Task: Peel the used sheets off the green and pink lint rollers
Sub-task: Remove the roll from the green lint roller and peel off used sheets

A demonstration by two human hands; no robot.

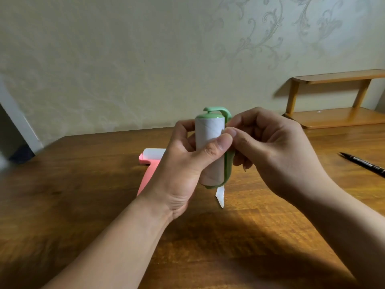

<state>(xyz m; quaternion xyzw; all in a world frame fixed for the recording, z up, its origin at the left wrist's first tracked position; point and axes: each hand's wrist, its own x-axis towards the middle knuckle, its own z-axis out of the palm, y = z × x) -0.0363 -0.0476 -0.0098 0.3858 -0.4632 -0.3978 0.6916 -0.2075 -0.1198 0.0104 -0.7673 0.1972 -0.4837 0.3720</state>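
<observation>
Left hand grips green lint roller, right hand pinches its sheet; pen print unreadable.

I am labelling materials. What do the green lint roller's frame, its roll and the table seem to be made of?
Green lint roller frame: likely plastic, smooth, glossy highlight on the cap. Roll: looks like matte white paper, with diagonal seams. Table: seems wood or veneer, brown grain, mild sheen.

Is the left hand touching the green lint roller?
Touching. The head view shows the left hand wrapped round the green lint roller, with its thumb lying across the white roll.
</observation>
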